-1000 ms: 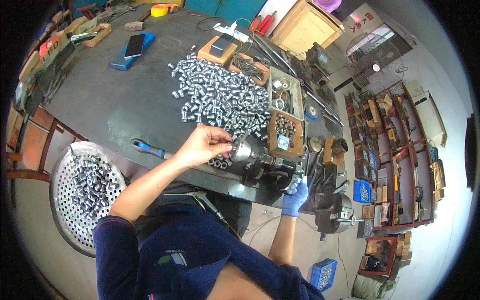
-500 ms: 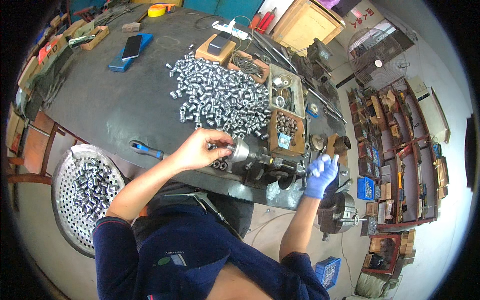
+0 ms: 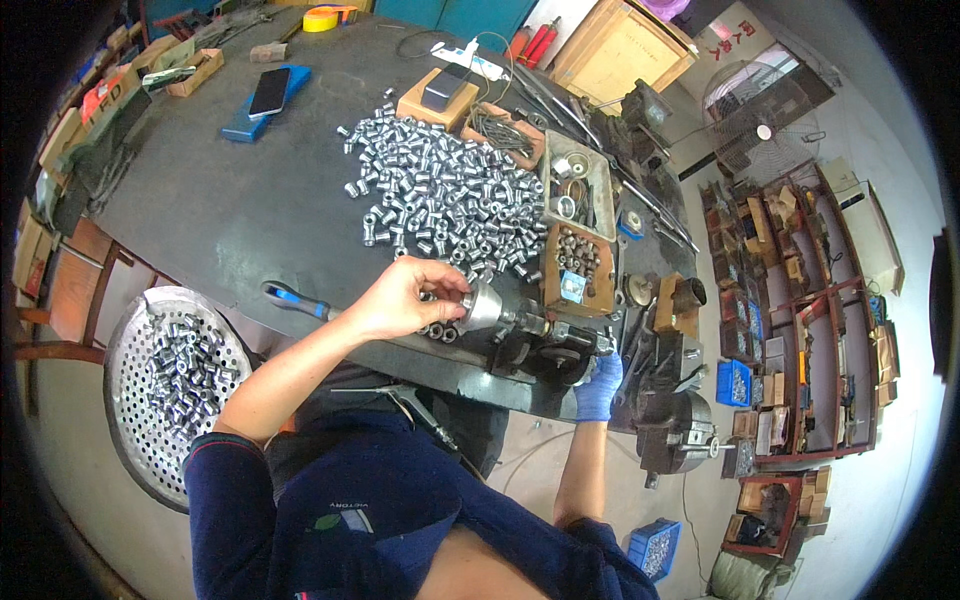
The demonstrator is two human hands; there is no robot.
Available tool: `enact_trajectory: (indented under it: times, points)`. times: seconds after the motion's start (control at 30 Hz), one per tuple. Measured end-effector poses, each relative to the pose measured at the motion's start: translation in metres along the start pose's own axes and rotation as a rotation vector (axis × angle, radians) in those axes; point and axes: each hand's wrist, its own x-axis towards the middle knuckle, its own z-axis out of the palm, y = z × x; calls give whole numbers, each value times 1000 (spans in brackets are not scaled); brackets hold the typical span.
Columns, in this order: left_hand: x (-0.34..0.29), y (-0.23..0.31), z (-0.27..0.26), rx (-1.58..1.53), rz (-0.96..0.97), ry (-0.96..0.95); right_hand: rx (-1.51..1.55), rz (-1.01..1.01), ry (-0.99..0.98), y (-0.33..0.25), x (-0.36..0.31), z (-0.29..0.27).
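Observation:
My bare left hand (image 3: 415, 297) pinches with thumb and fingertips at the mouth of a metal chuck (image 3: 483, 306) on a small bench machine (image 3: 540, 350). What sits between those fingers is hidden. My right hand (image 3: 599, 388), in a blue glove, is closed at the machine's right end; the part it grips is too small to make out. Beyond my left hand spreads a large heap of shiny metal sleeves (image 3: 450, 195). A few more sleeves (image 3: 440, 330) lie just below its fingers. Left of that wrist rests a blue-and-black handled tool (image 3: 295, 300).
A perforated metal pan (image 3: 125, 400) of sleeves stands left, below the table. Past the machine sit a cardboard box of small parts (image 3: 600, 290) and a grey tray (image 3: 607, 215). A bench vise (image 3: 675, 435) is at the right edge. A phone (image 3: 269, 92) lies far left.
My right hand has come down and left, from beside the machine onto its right end, and its fingers look lower. My left hand stays at the chuck.

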Motion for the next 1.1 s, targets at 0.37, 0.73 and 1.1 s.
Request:
enact_trajectory:
  times: [0.37,0.73,1.1]
  points:
    - [-1,4,9,-204,-111,45,-296,-127,36,-12,56,17]
    - [-5,5,7,-56,-188,65,92,-323,-278,-80,-36,75]
    - [-4,7,5,-53,-252,44,19,-40,54,0,-7,3]
